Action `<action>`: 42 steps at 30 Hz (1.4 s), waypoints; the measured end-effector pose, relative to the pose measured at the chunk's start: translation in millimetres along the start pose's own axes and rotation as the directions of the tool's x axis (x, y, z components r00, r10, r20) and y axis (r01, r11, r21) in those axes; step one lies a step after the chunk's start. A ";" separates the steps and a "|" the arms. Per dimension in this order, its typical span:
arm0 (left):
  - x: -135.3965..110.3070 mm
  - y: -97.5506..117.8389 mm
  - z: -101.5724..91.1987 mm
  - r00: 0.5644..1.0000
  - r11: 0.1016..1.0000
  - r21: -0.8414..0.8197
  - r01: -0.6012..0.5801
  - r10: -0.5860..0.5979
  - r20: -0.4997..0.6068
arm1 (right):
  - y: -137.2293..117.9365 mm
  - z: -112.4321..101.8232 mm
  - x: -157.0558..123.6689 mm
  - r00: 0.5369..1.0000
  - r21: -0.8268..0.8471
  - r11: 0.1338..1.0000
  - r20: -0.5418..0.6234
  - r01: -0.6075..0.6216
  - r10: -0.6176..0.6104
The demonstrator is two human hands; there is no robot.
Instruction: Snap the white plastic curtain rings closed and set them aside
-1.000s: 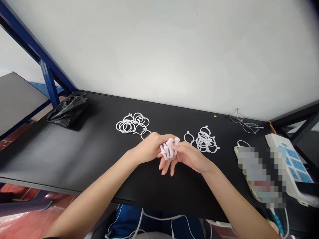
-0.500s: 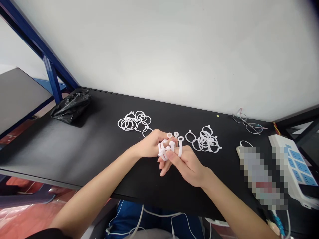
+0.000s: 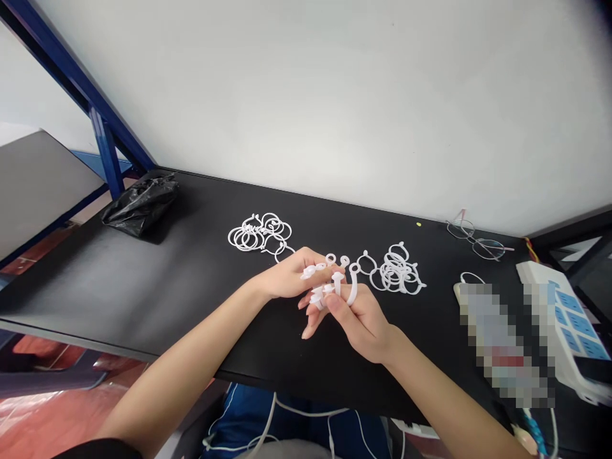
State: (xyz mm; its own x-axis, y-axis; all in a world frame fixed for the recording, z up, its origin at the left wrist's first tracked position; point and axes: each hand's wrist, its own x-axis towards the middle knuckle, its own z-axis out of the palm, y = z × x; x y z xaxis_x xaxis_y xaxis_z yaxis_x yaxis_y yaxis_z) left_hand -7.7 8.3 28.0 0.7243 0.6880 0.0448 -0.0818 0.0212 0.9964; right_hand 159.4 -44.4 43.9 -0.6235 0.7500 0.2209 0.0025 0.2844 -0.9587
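Over the black table, several white plastic rings with small eyelets (image 3: 352, 290) sit between my two hands. My right hand (image 3: 366, 322) has its fingers curled through and around some of them, its thumb pressed on their near side. Close against it, my left hand (image 3: 289, 275) grips white ring parts (image 3: 310, 271) at its fingertips. The fingers overlap, so I cannot tell which ring ends belong together. A pile of similar rings (image 3: 246, 239) lies beyond my left hand, and another pile (image 3: 396, 273) lies to the right of my right hand.
A crumpled black plastic bag (image 3: 143, 207) rests at the table's left end. Eyeglasses (image 3: 488, 248) lie near the wall. A blurred-out phone-like object (image 3: 504, 347) and a white power strip (image 3: 559, 319) with blue sockets are at the right. White cables (image 3: 272, 414) hang below the front edge.
My left fingertips have drawn slightly up and away from my right fingers, with white ring parts in them. The rings that were bunched together now stand a little apart. The piles have not moved.
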 end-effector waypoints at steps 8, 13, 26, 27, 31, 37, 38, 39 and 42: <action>2.9 -5.5 -1.5 1.000 0.993 -0.114 0.018 -0.019 -0.003 | 1.0 -2.3 1.4 0.998 -0.004 0.999 -0.058 -0.040 0.040; 5.0 -6.4 -6.8 0.998 0.990 -0.140 0.029 -0.035 -0.045 | -2.4 -14.3 11.4 0.979 0.071 0.991 -0.160 -0.113 0.123; 6.7 -15.3 13.6 0.906 0.913 0.273 0.303 -0.365 0.215 | 40.6 -37.6 100.0 0.930 -0.251 0.901 -0.197 -0.353 0.309; 7.3 -16.3 13.8 0.911 0.911 0.288 0.295 -0.360 0.204 | 42.1 -33.7 104.4 0.944 -0.345 0.880 -0.174 -0.326 0.281; 8.0 -16.0 12.6 0.904 0.901 0.308 0.305 -0.375 0.204 | 38.6 -22.9 113.3 0.968 -0.459 0.857 -0.031 -0.235 0.249; 7.1 -16.1 11.2 0.907 0.902 0.290 0.319 -0.380 0.185 | 22.9 -24.4 114.8 0.952 -0.531 0.825 0.101 -0.193 0.288; 7.4 -16.5 10.6 0.917 0.909 0.273 0.314 -0.365 0.160 | 18.6 -27.3 113.3 0.948 -0.525 0.822 0.085 -0.219 0.307; 7.9 -17.0 9.9 0.932 0.918 0.253 0.306 -0.344 0.119 | 13.7 -30.9 111.1 0.949 -0.517 0.821 0.053 -0.241 0.312; 10.1 -19.1 7.9 0.959 0.940 0.191 0.284 -0.277 -0.061 | -4.0 -46.7 99.0 0.961 -0.526 0.811 -0.052 -0.257 0.271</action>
State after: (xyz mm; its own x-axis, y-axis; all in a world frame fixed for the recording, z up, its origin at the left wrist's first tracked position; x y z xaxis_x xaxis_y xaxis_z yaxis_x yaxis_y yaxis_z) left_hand 6.6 9.1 10.0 0.6751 0.6983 -0.2379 0.2597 0.0769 0.9626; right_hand 134.3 56.6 77.9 -0.5582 0.8289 -0.0378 0.5736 0.3525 -0.7394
